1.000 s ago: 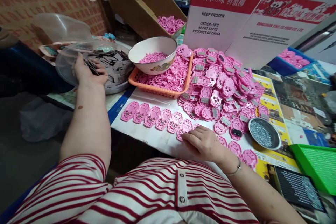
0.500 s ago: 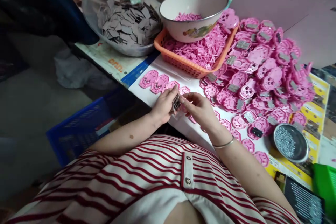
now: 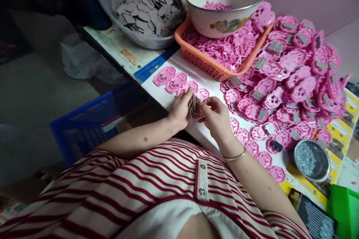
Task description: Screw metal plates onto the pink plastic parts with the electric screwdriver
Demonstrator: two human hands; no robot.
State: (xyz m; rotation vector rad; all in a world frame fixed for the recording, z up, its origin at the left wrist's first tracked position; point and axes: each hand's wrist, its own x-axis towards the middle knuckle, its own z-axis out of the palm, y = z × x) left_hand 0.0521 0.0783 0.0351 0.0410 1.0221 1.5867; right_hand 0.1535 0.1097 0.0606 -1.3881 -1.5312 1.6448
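Note:
My left hand (image 3: 180, 111) is closed around a small bunch of thin, flat grey-brown pieces (image 3: 192, 106), held on edge between thumb and fingers. Close against it, my right hand (image 3: 215, 117) pinches at the right side of the bunch with thumb and forefinger, seemingly on one of the flat pieces. Exactly what its fingertips grip is partly hidden. Beneath and beyond the hands, pink moulded plastic parts (image 3: 175, 83) lie in a row along the edge of the white table surface (image 3: 161, 99). Several in that row carry small details I cannot make out.
A clear basin (image 3: 112, 15) holds many similar grey pieces. An enamel bowl (image 3: 241, 11) rests on an orange basket (image 3: 202, 61) of small pink parts. To the right are heaped pink parts (image 3: 297, 86), a metal bowl of screws (image 3: 322, 168) and a green bin (image 3: 343, 209).
The camera view has shifted, so the table things sit a little differently in the picture. Both hands stay together at the bunch, the right fingers now closer against it.

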